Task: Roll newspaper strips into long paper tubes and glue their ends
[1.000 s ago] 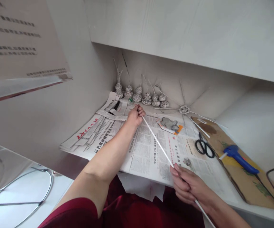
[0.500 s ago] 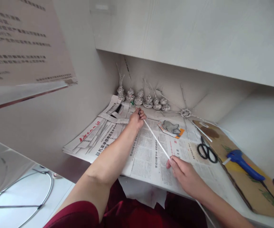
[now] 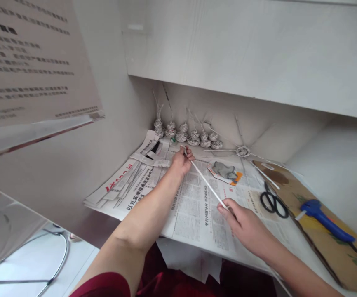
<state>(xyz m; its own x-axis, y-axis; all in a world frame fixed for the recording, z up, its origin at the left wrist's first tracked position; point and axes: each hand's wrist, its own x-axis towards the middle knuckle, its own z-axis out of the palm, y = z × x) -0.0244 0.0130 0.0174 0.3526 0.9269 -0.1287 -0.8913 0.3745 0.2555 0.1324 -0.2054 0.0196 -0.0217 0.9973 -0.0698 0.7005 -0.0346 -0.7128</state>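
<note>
A thin white rolled-paper stick [image 3: 206, 181] stretches slantwise between my two hands over the newspaper-covered desk. My left hand [image 3: 182, 159] is closed around its far end; the fingertips partly hide what lies inside the grip. Nearer to me, my right hand [image 3: 238, 216] pinches the stick between thumb and fingers. Below my right wrist the white length shows again, running down past the desk edge. Just beyond my left hand stands a row of several small woven paper gourds [image 3: 181, 134] with sticks rising from their tops.
Newspaper strips [image 3: 125, 181] lie at the left. A grey clay-like lump [image 3: 224, 170] sits right of centre. Black-handled scissors [image 3: 273, 204], a blue glue gun [image 3: 328, 218] on cardboard [image 3: 311, 243], and a spoked paper weave [image 3: 243, 151] are on the right. A white panel [image 3: 228, 53] overhangs the back.
The view has tilted slightly, so the scene sits a little lower and further right. Both hands keep hold of the stick, and the fingers of my right hand have shifted slightly.
</note>
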